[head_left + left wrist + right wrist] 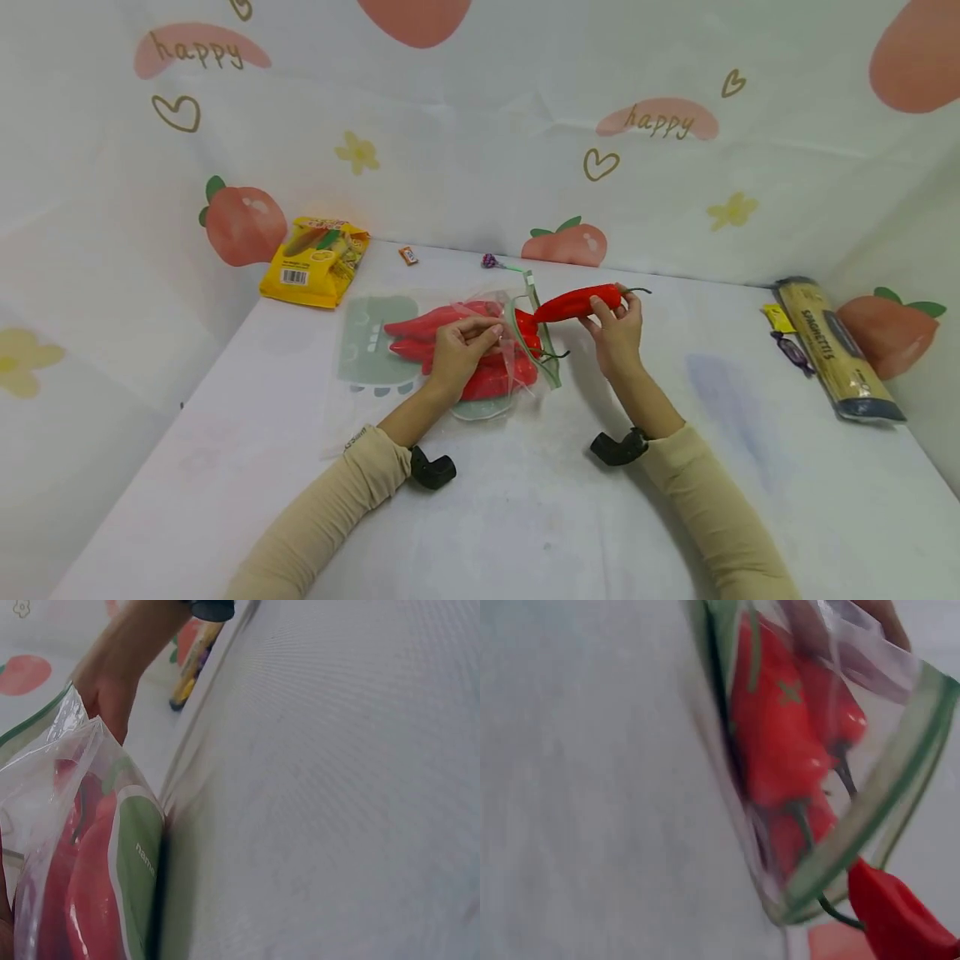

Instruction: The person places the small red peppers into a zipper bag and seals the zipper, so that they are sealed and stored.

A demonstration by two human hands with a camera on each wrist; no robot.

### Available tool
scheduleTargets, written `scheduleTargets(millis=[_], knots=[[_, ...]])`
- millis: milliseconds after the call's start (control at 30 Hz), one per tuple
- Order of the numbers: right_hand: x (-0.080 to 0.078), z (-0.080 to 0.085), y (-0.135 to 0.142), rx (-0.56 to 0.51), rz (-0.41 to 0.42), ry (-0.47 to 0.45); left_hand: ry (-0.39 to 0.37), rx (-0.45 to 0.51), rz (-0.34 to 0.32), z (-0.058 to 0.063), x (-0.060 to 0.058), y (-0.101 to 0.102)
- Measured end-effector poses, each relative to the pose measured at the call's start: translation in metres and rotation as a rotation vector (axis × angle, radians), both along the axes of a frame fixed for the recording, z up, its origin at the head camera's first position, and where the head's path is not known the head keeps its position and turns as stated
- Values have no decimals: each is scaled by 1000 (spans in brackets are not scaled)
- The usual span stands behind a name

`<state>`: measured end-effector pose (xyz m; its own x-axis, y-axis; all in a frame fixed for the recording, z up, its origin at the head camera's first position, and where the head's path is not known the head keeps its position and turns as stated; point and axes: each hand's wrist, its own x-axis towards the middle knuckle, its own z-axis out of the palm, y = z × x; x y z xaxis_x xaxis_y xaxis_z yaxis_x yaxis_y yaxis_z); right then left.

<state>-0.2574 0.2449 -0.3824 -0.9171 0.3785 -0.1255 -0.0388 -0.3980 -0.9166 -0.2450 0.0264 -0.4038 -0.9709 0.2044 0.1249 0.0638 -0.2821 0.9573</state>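
A clear zip bag (pixel 480 408) with a green-edged mouth lies on the table, holding several red chili peppers (pixel 427 325). My left hand (pixel 459 350) pinches the bag's upper film close to the mouth, which gapes toward the right. Between the fingers and thumb of my right hand (pixel 621 333) is another red chili pepper (pixel 573 303), gripped near its stem end, its tip right at the bag's opening. In the right wrist view, dark stems of the bagged peppers (pixel 780 742) point at the green zip edge (pixel 885 802), and one stem pokes out past it.
A yellow snack packet (pixel 311 265) stands at the back left. Along the back lie a small wrapped candy (pixel 408 255) and a lollipop (pixel 490 261). On the right are a spaghetti pack (pixel 840 350), a yellow candy (pixel 777 318) and a purple candy (pixel 792 353). A printed cloth wall (pixel 480 192) rises behind.
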Motion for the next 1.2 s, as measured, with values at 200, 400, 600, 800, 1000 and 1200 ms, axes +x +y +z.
scheduleTargets(millis=[200, 400, 600, 800, 1000, 1200], knots=[[-3, -17, -13, 42, 92, -59, 2, 0, -11, 0, 0, 0], [-8, -21, -16, 98, 98, -79, 7, 7, -16, 0, -1, -1], [-13, -23, -27, 160, 118, -92, 5, -1, -33, 1, -1, -1], [-17, -22, -38, 478, 222, -1, 22, 53, -43, 0, -1, 0], [-13, -19, -34, 601, 267, 29, 17, 64, -34, 1, -1, 0], [-9, -10, -9, 406, 324, -176, -1, 101, 17, 2, -3, 2]])
